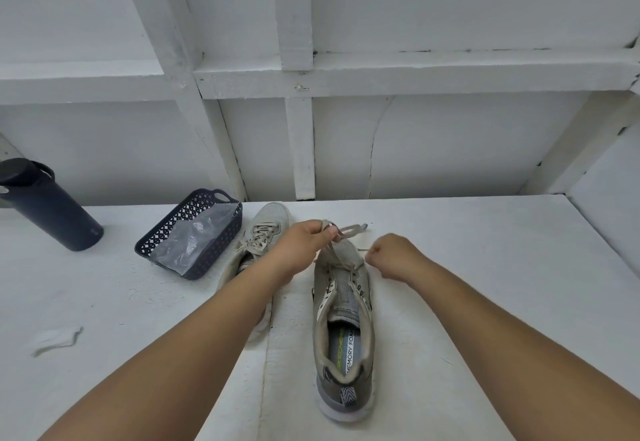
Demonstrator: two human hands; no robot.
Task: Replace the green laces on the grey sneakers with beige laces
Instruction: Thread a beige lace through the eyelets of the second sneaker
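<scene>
A: Where's the shoe being laced?

B: The grey mesh sneaker with a beige collar lies heel toward the person, just below both hands. The left hand pinches a flat beige lace above its toe end; the right hand, fingers curled, pinches a thin strand of that lace

A: And the other one?

B: The second grey sneaker, already laced beige, sits under the left wrist. Left of that hand stands a dark perforated plastic basket holding a clear bag, and further left a navy cylindrical bottle
</scene>
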